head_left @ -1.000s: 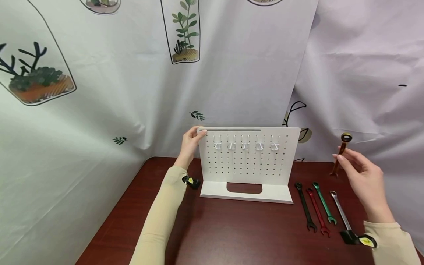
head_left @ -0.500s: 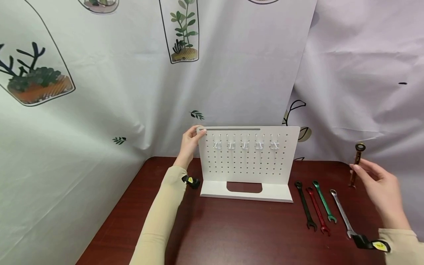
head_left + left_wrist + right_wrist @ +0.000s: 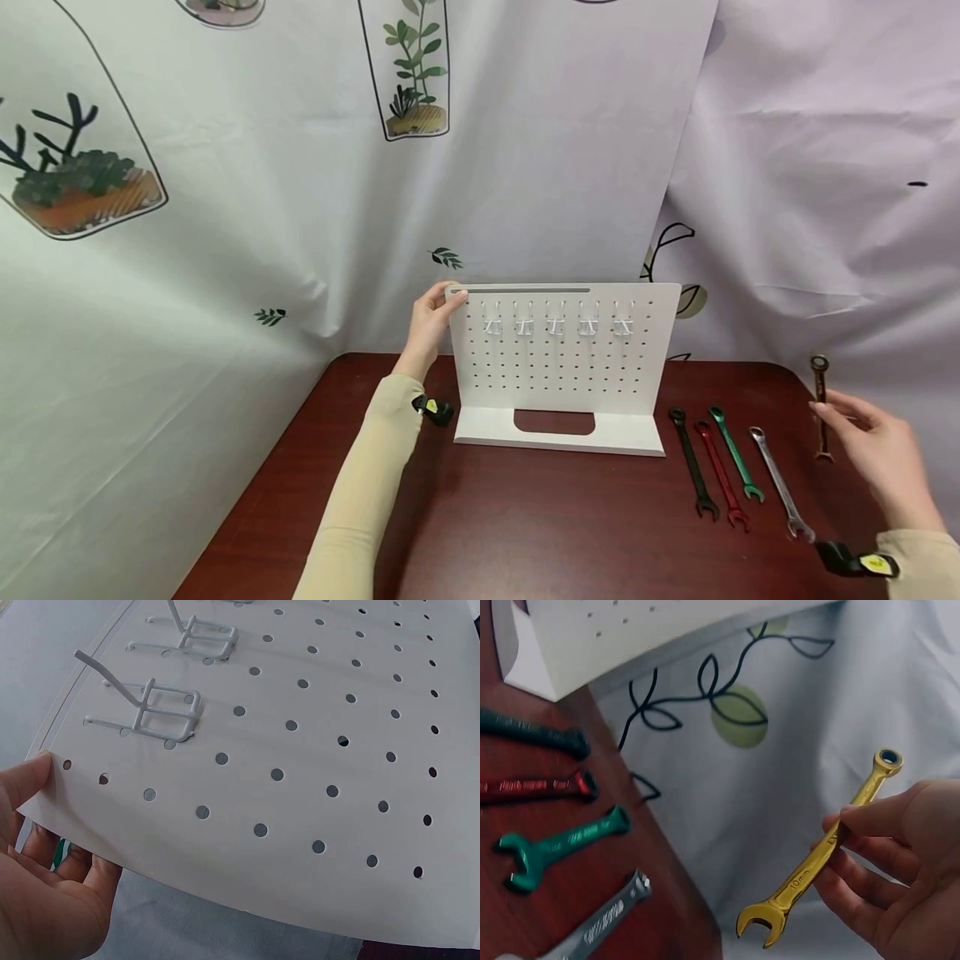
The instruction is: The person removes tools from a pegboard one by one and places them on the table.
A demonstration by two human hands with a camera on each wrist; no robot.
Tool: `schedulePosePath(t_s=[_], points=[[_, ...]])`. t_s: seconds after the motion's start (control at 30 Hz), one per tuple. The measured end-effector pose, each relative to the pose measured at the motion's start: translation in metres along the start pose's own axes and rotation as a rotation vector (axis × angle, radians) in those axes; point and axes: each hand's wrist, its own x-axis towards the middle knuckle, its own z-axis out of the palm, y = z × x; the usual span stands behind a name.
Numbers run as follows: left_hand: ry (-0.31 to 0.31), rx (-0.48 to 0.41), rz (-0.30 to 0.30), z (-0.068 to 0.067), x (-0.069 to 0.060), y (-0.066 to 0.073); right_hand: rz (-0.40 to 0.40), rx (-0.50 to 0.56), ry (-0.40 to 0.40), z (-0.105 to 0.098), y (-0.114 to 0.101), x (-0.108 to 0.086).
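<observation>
A gold combination wrench, marked 10mm, is pinched between the thumb and fingers of my right hand. It hangs nearly upright above the table's right edge, ring end up and open end down. My left hand grips the upper left corner of a white pegboard, thumb on the front face and fingers behind. Several white wire hooks line the pegboard's top rows. Left of the right hand lie a black wrench, a red wrench, a green wrench and a silver wrench.
The dark red wooden table meets a pale printed curtain at the back and left. A cutout opens in the pegboard's base. Black wrist cameras sit on both wrists.
My right hand has carried the gold wrench rightward and down, away from the pegboard, uncovering the silver wrench's open end. The left hand has kept its grip on the board's corner.
</observation>
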Motion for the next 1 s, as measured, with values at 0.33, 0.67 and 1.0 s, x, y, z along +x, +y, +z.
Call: schedulePosePath(t_s=[0.33, 0.67, 1.0], points=[[-0.012, 0.008, -0.02, 0.001, 0.0, 0.003, 0.044, -0.109, -0.091, -0.006, 0.026, 0.001], [0.0, 0.001, 0.007, 0.001, -0.001, -0.001, 0.07, -0.119, -0.274, -0.003, 0.041, 0.0], [0.002, -0.001, 0.01, 0.003, -0.002, -0.006, 0.106, -0.09, -0.375, 0.0, 0.059, 0.0]])
